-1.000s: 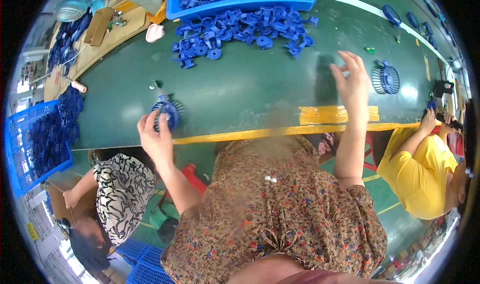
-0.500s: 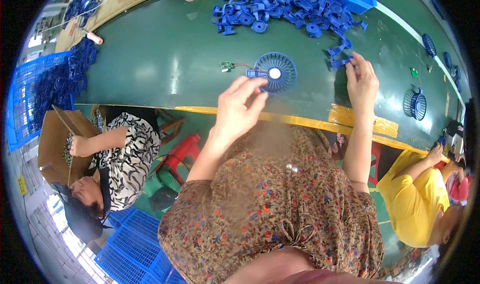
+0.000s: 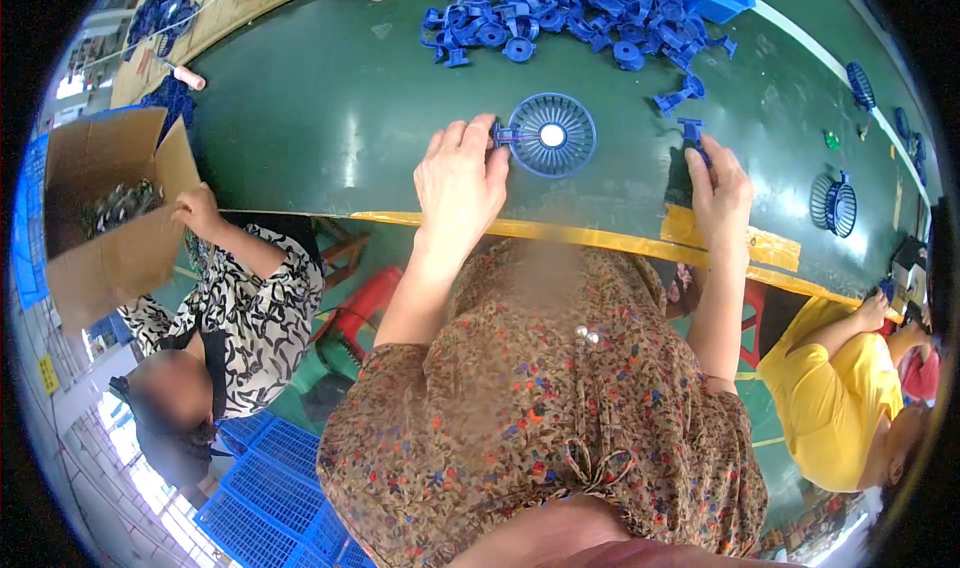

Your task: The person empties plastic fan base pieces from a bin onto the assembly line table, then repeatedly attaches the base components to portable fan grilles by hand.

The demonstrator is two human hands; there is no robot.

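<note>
A round blue fan grille (image 3: 568,158) with a white centre disc lies on the green table in front of me. My left hand (image 3: 460,180) is closed at the short neck on the grille's left side, thumb and fingers pinching there. Its fingers hide whatever lies beneath them. Off to the right, my right hand (image 3: 722,186) grips a small blue plastic bracket (image 3: 690,130), whose flat end points away from me. A second loose blue bracket (image 3: 682,96) rests just beyond it.
A heap of blue brackets (image 3: 580,23) lies at the far side below a blue bin (image 3: 690,3). Another grille (image 3: 840,208) sits at the right. On the left, a co-worker holds a cardboard box (image 3: 110,208); a person in yellow (image 3: 835,393) is at the right.
My left hand shifted left onto the grille's neck, and the green circuit board and wire are now covered. My right hand drew its bracket nearer and turned it. The co-worker's box rose.
</note>
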